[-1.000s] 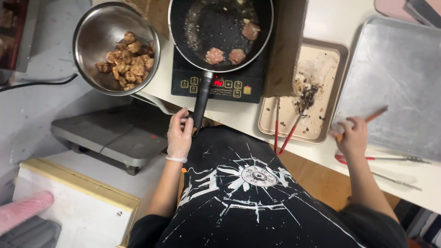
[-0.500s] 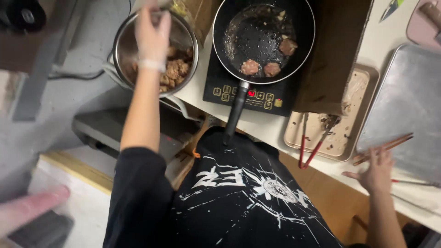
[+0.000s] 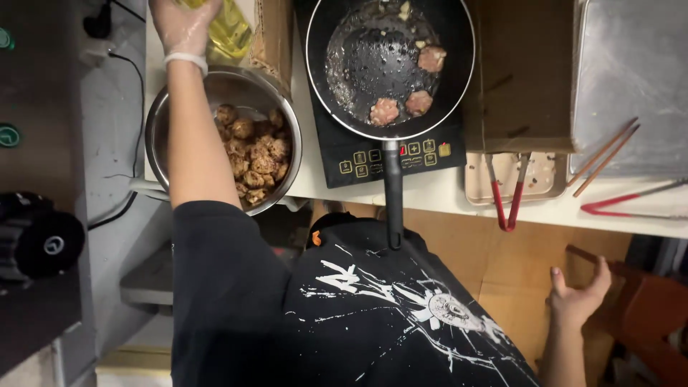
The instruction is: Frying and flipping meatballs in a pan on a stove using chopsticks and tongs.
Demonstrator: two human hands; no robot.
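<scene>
The left hand (image 3: 185, 25), in a thin clear glove, is stretched far forward and has its fingers closed around a yellow oil bottle (image 3: 228, 29) at the top edge of the view, with the bottle showing just to the right of the palm and partly cut off by the frame. Directly below that forearm sits a steel bowl (image 3: 163, 122) full of browned fried pieces (image 3: 254, 158), so the arm crosses over the bowl's left half. The bottle looks like clear soft plastic filled with liquid — likely moderate in weight, with walls that give under pressure and a surface that may be greasy, made more slippery against the glove. A wrap around its body with the thumb opposite the fingers seems the safest hold; pinching near the neck would probably let it swing. To the right of the hand, past a brown cardboard box (image 3: 272, 36), a black frying pan (image 3: 390, 64) rests on an induction cooker (image 3: 380, 154) with three meatballs (image 3: 385, 111) in it, its long handle pointing back toward the person. The right hand (image 3: 577, 297) hangs low beside the body — open, fingers spread, holding nothing — below the counter edge where red tongs (image 3: 505, 193) and chopsticks (image 3: 602, 154) lie.
</scene>
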